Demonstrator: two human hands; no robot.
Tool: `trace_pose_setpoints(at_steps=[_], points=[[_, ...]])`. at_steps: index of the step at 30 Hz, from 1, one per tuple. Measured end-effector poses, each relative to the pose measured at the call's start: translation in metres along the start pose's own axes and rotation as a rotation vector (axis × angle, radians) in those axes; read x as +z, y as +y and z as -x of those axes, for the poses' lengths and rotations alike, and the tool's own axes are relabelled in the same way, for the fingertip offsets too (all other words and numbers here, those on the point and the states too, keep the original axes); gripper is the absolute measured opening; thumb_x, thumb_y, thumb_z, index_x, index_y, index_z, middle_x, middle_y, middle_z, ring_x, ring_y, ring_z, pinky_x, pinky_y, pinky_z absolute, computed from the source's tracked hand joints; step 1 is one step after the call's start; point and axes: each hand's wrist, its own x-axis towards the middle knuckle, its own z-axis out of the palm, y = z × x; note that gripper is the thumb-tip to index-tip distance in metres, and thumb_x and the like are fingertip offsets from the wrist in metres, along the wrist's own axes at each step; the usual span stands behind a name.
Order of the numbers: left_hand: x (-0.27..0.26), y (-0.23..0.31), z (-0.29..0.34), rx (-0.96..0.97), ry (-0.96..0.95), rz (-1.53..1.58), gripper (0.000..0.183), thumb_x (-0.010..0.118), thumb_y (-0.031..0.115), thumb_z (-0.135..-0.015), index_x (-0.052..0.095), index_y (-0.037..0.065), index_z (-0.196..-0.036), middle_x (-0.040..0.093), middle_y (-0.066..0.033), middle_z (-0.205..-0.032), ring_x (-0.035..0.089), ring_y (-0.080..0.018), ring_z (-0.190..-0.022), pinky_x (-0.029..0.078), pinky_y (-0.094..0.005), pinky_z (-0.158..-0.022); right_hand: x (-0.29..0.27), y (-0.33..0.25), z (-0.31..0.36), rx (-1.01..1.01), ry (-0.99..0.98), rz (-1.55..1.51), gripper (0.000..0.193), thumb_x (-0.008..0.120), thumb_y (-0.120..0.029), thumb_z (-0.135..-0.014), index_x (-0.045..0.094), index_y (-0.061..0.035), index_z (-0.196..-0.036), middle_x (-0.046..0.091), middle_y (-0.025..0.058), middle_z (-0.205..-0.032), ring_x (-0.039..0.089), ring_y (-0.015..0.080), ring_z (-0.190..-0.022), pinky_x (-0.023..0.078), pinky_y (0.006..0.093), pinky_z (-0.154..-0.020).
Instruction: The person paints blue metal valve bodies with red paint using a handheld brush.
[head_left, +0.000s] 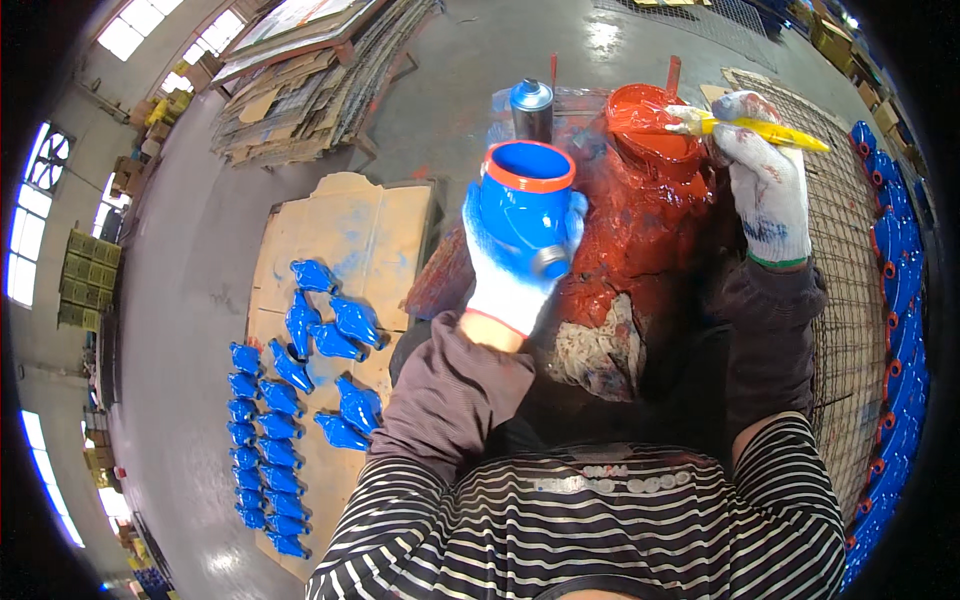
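My left hand point(505, 275), in a blue-stained white glove, is closed round a glossy blue valve body point(522, 212). The valve body's round opening faces up, and its rim is coated orange-red. In my right hand point(768, 185), gloved in stained white, is a paintbrush point(765, 132) with a yellow handle. The brush points left, its head over the red paint bucket point(655, 172), where a red stick stands up. Bucket and stand are thick with red paint. Between the bucket and the valve body stands a spray can point(532, 108).
A paint-smeared rag point(608, 350) hangs below the bucket. On the left, several blue castings point(280, 425) lie on cardboard point(345, 225). Stacked boards point(325, 95) stand farther back. At right is a wire mesh point(845, 270), with blue castings with red rims point(900, 290) beyond it.
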Motion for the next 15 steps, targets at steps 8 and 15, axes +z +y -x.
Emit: trace_pose_setpoints(at_steps=[8, 15], points=[[-0.019, -0.006, 0.005, 0.965, 0.104, -1.915, 0.066, 0.081, 0.027, -0.067, 0.055, 0.007, -0.124, 0.052, -0.0156, -0.114, 0.056, -0.0303, -0.102, 0.049, -0.0413, -0.086, 0.015, 0.013, -0.002, -0.223, -0.065, 0.825, 0.022, 0.066, -0.020, -0.084, 0.067, 0.0006, -0.089, 0.067, 0.0097, -0.076, 0.065, 0.0190, -0.068, 0.051, 0.0307, -0.065], [-0.001, -0.026, 0.017, 1.253, -0.005, -2.433, 0.067, 0.083, 0.025, -0.059, 0.061, 0.015, -0.121, 0.052, -0.0164, -0.116, 0.051, -0.0356, -0.106, 0.044, -0.0447, -0.091, 0.026, 0.028, 0.003, -0.469, -0.061, 1.216, 0.032, 0.063, -0.036, -0.088, 0.065, -0.0044, -0.085, 0.063, 0.0111, -0.064, 0.065, 0.0260, -0.059, 0.051, 0.0365, -0.055]])
